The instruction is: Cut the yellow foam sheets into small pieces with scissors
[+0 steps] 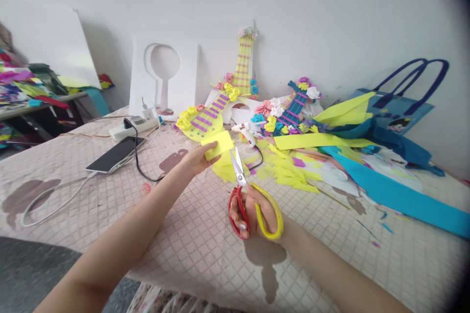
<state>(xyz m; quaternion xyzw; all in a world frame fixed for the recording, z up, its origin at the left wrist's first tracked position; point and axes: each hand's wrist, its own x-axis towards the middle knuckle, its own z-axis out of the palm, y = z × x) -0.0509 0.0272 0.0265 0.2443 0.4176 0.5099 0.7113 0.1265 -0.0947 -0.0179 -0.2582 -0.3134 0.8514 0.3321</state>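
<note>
Between the thumb and fingers of my left hand (pixel 200 159) is a piece of yellow crepe paper (pixel 221 144), held flat above the table. My right hand (pixel 253 212) grips a pair of scissors (pixel 240 176) with one red and one yellow handle. The blades are slightly apart and point up, just right of the paper without cutting it. Behind the paper lies a yellow paper-covered guitar shape (pixel 209 120) with purple strips and paper flowers. A white glue gun (pixel 245 134) rests right of it, and yellow paper pieces (pixel 286 168) are scattered nearby.
A tablet (pixel 115 153) and a power strip (pixel 134 127) with cables lie at left. White foam board (pixel 189 71) leans on the wall. At right are a blue decorated guitar shape (pixel 293 107), blue crepe strips (pixel 404 193) and a blue bag (pixel 404 107).
</note>
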